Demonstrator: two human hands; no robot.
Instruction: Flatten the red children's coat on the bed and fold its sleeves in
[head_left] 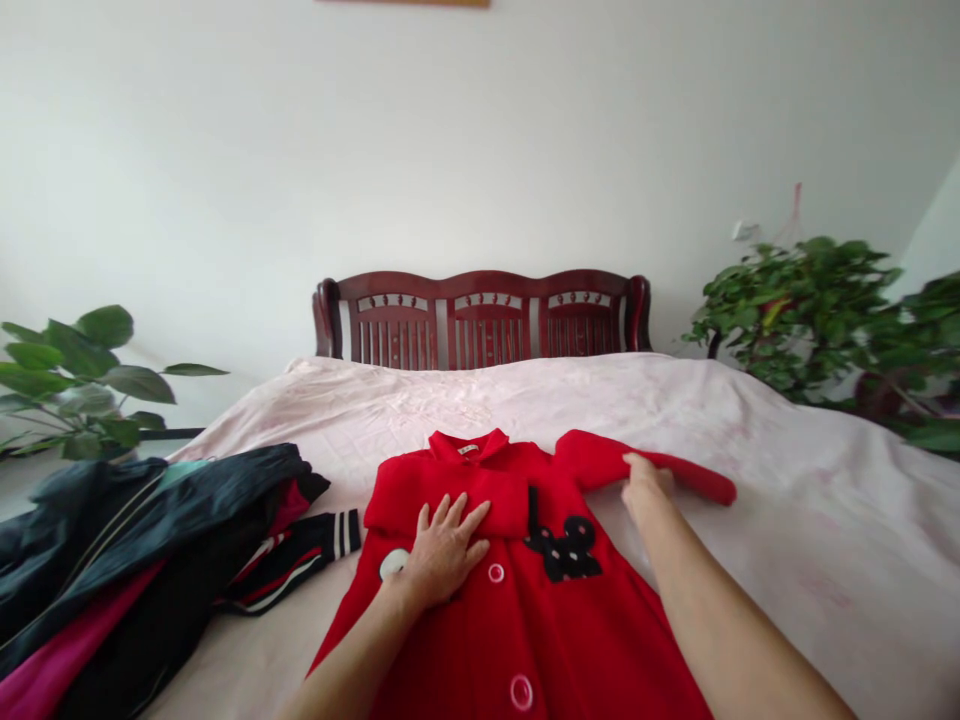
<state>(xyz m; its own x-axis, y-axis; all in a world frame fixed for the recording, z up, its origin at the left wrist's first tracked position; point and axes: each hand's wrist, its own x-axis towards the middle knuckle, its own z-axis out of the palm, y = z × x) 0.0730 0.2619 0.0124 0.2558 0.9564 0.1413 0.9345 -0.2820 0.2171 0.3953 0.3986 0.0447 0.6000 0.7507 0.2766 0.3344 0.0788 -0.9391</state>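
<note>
A red coat [480, 640] with a collar, large round buttons and a black dotted patch lies front up on the bed. Its left-hand sleeve is folded across the chest, and my left hand [446, 548] rests flat on it with fingers spread. On the other side, the coat's right-hand sleeve [694, 474] stretches out over the sheet. My right hand [645, 482] pinches this sleeve near its middle, thumb and fingers closed on the cloth. The coat's lower end runs out of view.
Several dark garments [150, 560] with pink and striped parts lie piled at the left. A pale pink sheet [810, 540] covers the bed, with a dark wooden headboard [487, 318] beyond. Leafy plants stand at the left [82, 380] and right [810, 310].
</note>
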